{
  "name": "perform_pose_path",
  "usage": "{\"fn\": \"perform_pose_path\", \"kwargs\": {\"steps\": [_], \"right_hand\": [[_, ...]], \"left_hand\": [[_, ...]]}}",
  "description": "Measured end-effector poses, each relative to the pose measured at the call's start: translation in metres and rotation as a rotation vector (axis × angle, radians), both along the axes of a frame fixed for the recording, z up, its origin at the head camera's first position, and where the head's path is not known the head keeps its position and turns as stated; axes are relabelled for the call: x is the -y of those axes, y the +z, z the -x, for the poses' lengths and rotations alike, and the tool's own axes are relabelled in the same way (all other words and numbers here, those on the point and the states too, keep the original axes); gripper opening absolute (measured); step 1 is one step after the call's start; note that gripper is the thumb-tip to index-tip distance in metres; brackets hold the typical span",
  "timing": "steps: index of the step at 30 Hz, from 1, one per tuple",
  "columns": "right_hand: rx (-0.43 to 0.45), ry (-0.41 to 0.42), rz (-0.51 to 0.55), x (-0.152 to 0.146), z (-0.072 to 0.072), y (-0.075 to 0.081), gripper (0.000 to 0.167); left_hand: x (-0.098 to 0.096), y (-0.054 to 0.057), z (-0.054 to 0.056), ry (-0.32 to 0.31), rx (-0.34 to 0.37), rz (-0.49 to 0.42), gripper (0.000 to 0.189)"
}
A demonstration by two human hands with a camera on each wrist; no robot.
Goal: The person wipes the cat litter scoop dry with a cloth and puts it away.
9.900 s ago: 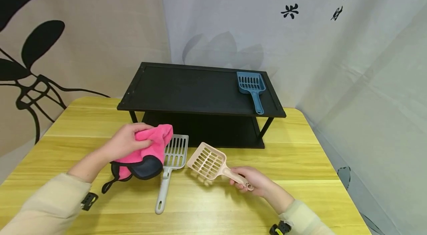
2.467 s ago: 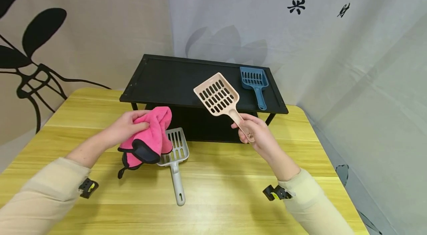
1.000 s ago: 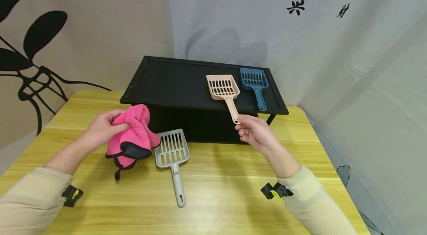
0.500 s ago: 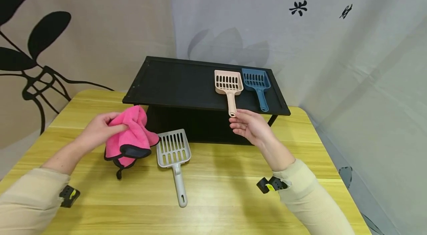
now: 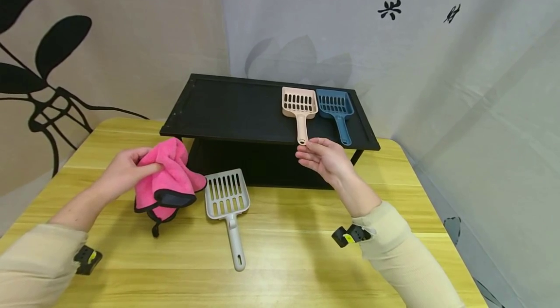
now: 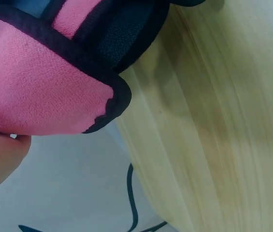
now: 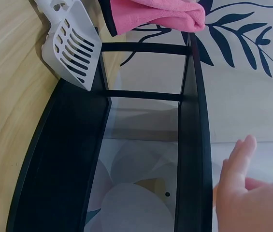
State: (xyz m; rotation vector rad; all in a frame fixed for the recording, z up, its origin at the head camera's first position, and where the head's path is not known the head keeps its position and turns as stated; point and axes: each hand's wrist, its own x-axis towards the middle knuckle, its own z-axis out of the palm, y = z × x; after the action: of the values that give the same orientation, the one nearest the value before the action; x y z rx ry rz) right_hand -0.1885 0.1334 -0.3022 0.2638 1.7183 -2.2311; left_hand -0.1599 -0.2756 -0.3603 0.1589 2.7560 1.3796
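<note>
My left hand (image 5: 127,172) grips a bunched pink cloth (image 5: 164,174) with black edging and a small loop, held above the table's left side. In the left wrist view the cloth (image 6: 44,82) hangs with a dark trimmed corner. My right hand (image 5: 325,160) is at the front edge of the black shelf, its fairly straight fingers touching the handle end of a beige litter scoop (image 5: 301,109). That scoop lies on the upper board, close beside a blue litter scoop (image 5: 336,106). The right wrist view shows the right hand (image 7: 245,198) with extended fingers; the beige scoop is hidden there.
A grey litter scoop (image 5: 227,196) lies on the wooden table (image 5: 284,259), its head near the shelf's lower board. The two-tier black shelf (image 5: 236,109) stands at the table's back, before a printed curtain (image 5: 302,11). The shelf's leg (image 5: 357,156) stands just right of my right hand.
My right hand has taken the beige scoop from over the table onto the upper board, then slid it back beside the blue one. My left hand has shifted left with the cloth.
</note>
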Motion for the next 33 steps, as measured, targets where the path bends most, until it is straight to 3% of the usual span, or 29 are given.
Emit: {"fn": "perform_pose_path", "kwargs": {"steps": [4, 9, 13, 18, 24, 33], "right_hand": [[-0.009, 0.002, 0.025, -0.002, -0.001, -0.001, 0.005], [-0.025, 0.179, -0.053, -0.004, -0.008, -0.013, 0.01], [-0.014, 0.352, -0.157, 0.003, -0.016, -0.041, 0.013], [0.048, 0.468, -0.261, 0.024, -0.029, -0.082, 0.025], [0.08, 0.5, -0.33, 0.052, -0.044, -0.119, 0.023], [-0.035, 0.529, -0.621, 0.083, -0.063, -0.137, 0.017]], "left_hand": [[0.002, -0.001, -0.001, 0.003, 0.001, -0.009, 0.046], [0.006, -0.001, -0.004, 0.024, 0.002, -0.024, 0.051], [0.009, -0.002, -0.005, 0.027, -0.014, -0.04, 0.05], [0.01, -0.004, -0.006, 0.028, -0.008, -0.043, 0.05], [0.009, -0.003, -0.004, 0.024, 0.008, -0.021, 0.05], [0.01, -0.005, -0.007, 0.029, 0.005, 0.019, 0.052]]}}
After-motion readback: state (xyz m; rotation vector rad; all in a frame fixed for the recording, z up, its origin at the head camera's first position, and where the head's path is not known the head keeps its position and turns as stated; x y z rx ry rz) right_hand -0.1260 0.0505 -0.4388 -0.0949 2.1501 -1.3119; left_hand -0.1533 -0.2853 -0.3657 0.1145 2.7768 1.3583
